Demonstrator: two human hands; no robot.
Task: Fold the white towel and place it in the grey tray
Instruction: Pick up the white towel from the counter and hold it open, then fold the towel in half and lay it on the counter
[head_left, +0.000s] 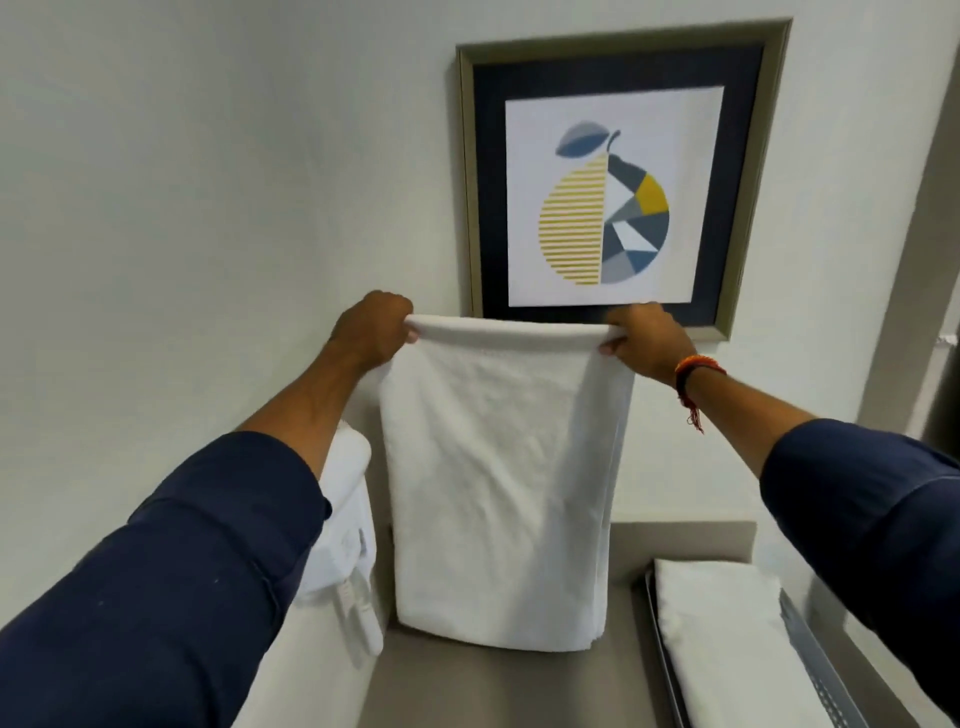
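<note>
The left hand (375, 328) and right hand (644, 336) each pinch a top corner of the white towel (498, 483), hanging doubled above the counter (498, 691), so levelling the corners should keep the next fold square before the grey tray (818, 660).

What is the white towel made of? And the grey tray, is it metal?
The white towel looks like soft, fuzzy cotton cloth: it hangs limp and wrinkles between the left hand and right hand. The grey tray looks like metal, with a thin, dull rim, though painted plastic is possible.
</note>
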